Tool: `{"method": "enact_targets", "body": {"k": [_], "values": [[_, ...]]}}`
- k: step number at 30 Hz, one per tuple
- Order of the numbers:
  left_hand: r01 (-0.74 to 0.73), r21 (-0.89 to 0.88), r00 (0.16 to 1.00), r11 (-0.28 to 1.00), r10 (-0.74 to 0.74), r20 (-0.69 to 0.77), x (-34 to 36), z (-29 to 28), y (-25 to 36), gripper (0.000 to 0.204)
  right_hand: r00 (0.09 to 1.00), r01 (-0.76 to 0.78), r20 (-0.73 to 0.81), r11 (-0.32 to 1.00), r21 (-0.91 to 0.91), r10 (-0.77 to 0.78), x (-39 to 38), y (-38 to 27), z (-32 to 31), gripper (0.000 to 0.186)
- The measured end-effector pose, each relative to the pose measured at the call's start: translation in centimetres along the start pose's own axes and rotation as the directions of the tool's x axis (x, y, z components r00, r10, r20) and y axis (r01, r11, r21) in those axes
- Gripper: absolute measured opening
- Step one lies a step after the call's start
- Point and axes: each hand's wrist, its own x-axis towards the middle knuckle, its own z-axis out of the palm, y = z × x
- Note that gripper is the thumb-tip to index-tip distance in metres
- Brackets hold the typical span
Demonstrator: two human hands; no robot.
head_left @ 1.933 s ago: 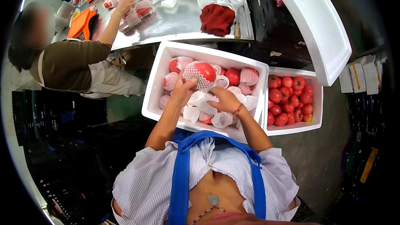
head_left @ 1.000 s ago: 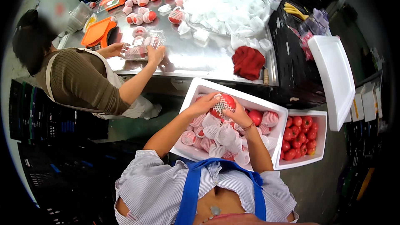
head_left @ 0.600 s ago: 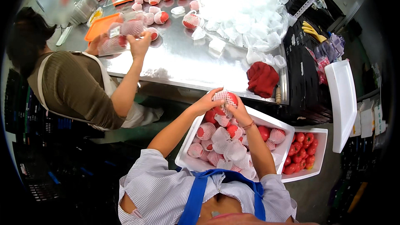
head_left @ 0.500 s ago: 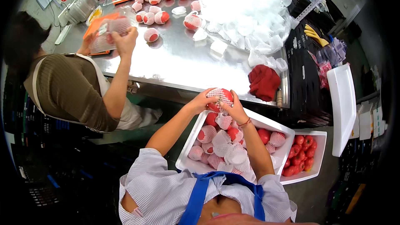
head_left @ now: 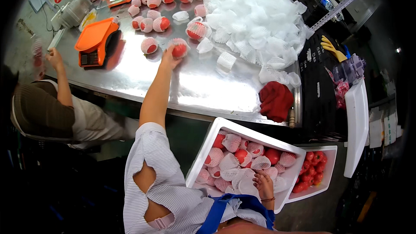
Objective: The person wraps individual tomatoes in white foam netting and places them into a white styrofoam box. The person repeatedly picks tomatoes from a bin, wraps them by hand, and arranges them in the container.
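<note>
My left hand point(head_left: 172, 59) reaches over the metal table, its fingers around a red tomato point(head_left: 179, 48) in a white foam net. The tomato is at or just above the tabletop, beside several other netted tomatoes point(head_left: 161, 24). My right hand point(head_left: 263, 184) is low over the white foam box point(head_left: 203, 147), its fingers apart and nothing plainly held. Netted and bare tomatoes point(head_left: 242, 156) and loose foam nets point(head_left: 247, 185) fill that box, close to my right fingers.
A large heap of white foam nets point(head_left: 255, 13) covers the table's far right. A dark red cloth point(head_left: 275, 101) lies at the near right corner. An orange scale point(head_left: 96, 39) stands to the left, near a co-worker point(head_left: 43, 112). A smaller box of tomatoes point(head_left: 331, 164) sits right.
My left hand has carried the netted tomato from above the box to the table. My right hand let go and dropped toward the box. The co-worker moved left with a clear package, off the scale.
</note>
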Motion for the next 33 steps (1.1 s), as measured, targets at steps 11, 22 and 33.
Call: {"method": "enact_targets", "body": {"k": [11, 22, 33], "values": [[0.193, 0.176, 0.976, 0.965, -0.208, 0.068, -8.9, 1.7, -5.9, 0.028, 0.947, 0.321, 0.09, 0.923, -0.211, -0.309, -0.3, 0.6, 1.5, 0.007], [-0.542, 0.609, 0.786, 0.58, 0.092, 0.612, -32.6, 10.3, -12.9, 0.034, 0.955, 0.209, 0.166, 0.954, 0.214, -0.247, -3.0, -0.1, -2.3, 0.046], [0.005, 0.413, 0.815, 0.911, -0.243, 0.526, -51.5, 8.7, -31.5, 0.056, 0.818, -0.205, 0.505, 0.682, 0.702, -0.274, -11.0, 0.5, -16.5, 0.06]]}}
